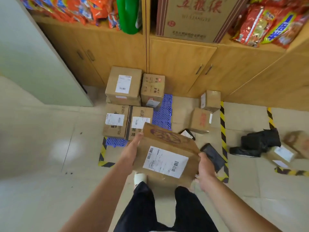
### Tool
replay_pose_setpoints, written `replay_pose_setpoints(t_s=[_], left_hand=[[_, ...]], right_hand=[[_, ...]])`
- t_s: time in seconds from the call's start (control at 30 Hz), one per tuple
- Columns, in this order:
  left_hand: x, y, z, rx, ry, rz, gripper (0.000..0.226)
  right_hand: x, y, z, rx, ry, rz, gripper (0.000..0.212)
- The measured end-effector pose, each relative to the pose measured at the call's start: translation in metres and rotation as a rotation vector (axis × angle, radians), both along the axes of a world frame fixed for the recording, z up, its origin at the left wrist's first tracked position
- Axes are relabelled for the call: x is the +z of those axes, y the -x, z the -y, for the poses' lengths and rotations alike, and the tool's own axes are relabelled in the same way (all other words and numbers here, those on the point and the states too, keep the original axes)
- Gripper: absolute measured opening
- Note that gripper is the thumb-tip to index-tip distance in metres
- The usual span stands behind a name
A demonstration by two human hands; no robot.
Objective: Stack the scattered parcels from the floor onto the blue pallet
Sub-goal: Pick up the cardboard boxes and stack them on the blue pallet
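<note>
A person carries a brown cardboard parcel with a white shipping label [167, 153] at waist height, clamped between both hands above the near edge of the blue plastic lattice pallet [163, 114]. The left hand [133, 148] lies flat and open against the parcel's left side, fingers straight. The right hand [204, 169] bears on the parcel's right edge while its thumb and fingers curl round a black flat handheld device [213, 156].

Four brown cardboard boxes [123, 84] fill the left and rear of the pallet, leaving a bare strip along its right side. Yellow-and-black striped floor tape [223, 124] borders the pallet's area. Two small brown cartons [201, 120] sit on the pale tiles between the pallet and the tape. A black plastic mailer bag [259, 141] lies beyond the tape to the right. Wooden cabinets [180, 64] close off the far side.
</note>
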State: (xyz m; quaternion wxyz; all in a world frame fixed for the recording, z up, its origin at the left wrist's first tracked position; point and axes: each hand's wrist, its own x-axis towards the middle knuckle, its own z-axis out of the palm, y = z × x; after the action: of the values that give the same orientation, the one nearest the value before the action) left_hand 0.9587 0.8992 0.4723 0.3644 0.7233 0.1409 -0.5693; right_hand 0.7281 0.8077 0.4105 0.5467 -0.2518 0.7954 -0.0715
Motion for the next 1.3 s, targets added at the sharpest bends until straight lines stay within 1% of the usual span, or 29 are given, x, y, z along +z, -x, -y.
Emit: replay_pose_setpoints(t_s=[0.03,0.07,0.13,0.27,0.3,0.37,0.4,0.43,0.53,0.57,0.6,0.67,0.73,0.77,0.87,0.93,1.0,1.03,1.1,1.2,1.23,1.3], left_hand=[[-0.005,-0.008,0.005,-0.055,0.011,-0.012,0.039],[-0.007,-0.013,0.012,-0.11,0.012,-0.026,0.034],[-0.021,-0.024,0.021,-0.212,-0.002,-0.078,0.029],[-0.098,-0.039,0.027,-0.301,-0.003,-0.177,0.021],[-0.122,-0.041,0.029,-0.309,0.008,-0.195,0.027],[-0.173,-0.042,0.04,-0.337,0.037,-0.219,0.061],[-0.198,-0.041,0.047,-0.362,0.04,-0.22,0.073],[-0.222,-0.039,0.055,-0.385,0.041,-0.215,0.076],[-0.289,-0.034,0.084,-0.415,0.108,-0.154,0.06],[-0.311,-0.033,0.096,-0.415,0.149,-0.119,0.063],[-0.332,-0.033,0.108,-0.415,0.185,-0.067,0.072],[-0.368,-0.032,0.13,-0.456,0.228,0.093,0.092],[-0.396,-0.028,0.153,-0.55,0.261,0.278,0.103],[-0.405,-0.024,0.163,-0.6,0.277,0.368,0.107],[-0.433,-0.013,0.187,-0.778,0.27,0.666,0.114],[-0.455,-0.01,0.198,-0.875,0.246,0.843,0.118],[-0.477,-0.009,0.208,-0.914,0.225,0.938,0.117],[-0.488,-0.009,0.212,-0.923,0.21,0.947,0.116],[-0.508,-0.011,0.217,-0.976,0.203,0.886,0.112],[-0.531,-0.016,0.219,-1.084,0.292,0.752,0.102],[-0.534,-0.02,0.218,-1.077,0.339,0.731,0.096],[-0.53,-0.029,0.211,-0.932,0.436,0.642,0.081]], right_hand=[[-0.009,-0.002,-0.003,-0.019,0.005,0.0,0.042],[-0.018,-0.004,-0.004,-0.033,-0.008,0.0,0.039],[-0.039,-0.004,-0.004,-0.078,-0.048,0.011,0.027],[-0.1,0.005,0.004,-0.126,-0.082,0.02,0.021],[-0.122,0.007,0.008,-0.126,-0.086,0.026,0.021],[-0.169,0.008,0.019,-0.158,-0.104,0.049,0.021],[-0.193,0.009,0.025,-0.169,-0.104,0.059,0.019],[-0.219,0.01,0.031,-0.165,-0.086,0.068,0.019],[-0.295,0.007,0.051,-0.153,-0.05,0.12,0.026],[-0.319,0.005,0.059,-0.153,-0.041,0.136,0.026],[-0.337,0.0,0.068,-0.144,-0.024,0.148,0.025],[-0.365,-0.016,0.087,-0.085,0.021,0.156,0.021],[-0.381,-0.035,0.107,-0.02,0.109,0.173,0.022],[-0.385,-0.046,0.116,-0.005,0.132,0.225,0.027],[-0.399,-0.074,0.138,0.042,0.159,0.499,0.046],[-0.41,-0.088,0.148,0.1,0.215,0.593,0.044],[-0.429,-0.098,0.154,0.145,0.261,0.64,0.035],[-0.441,-0.101,0.157,0.17,0.281,0.653,0.034],[-0.467,-0.107,0.161,0.188,0.346,0.665,0.039],[-0.499,-0.113,0.165,0.129,0.43,0.666,0.045],[-0.508,-0.113,0.166,0.111,0.435,0.66,0.044],[-0.517,-0.113,0.165,0.076,0.385,0.652,0.042]])
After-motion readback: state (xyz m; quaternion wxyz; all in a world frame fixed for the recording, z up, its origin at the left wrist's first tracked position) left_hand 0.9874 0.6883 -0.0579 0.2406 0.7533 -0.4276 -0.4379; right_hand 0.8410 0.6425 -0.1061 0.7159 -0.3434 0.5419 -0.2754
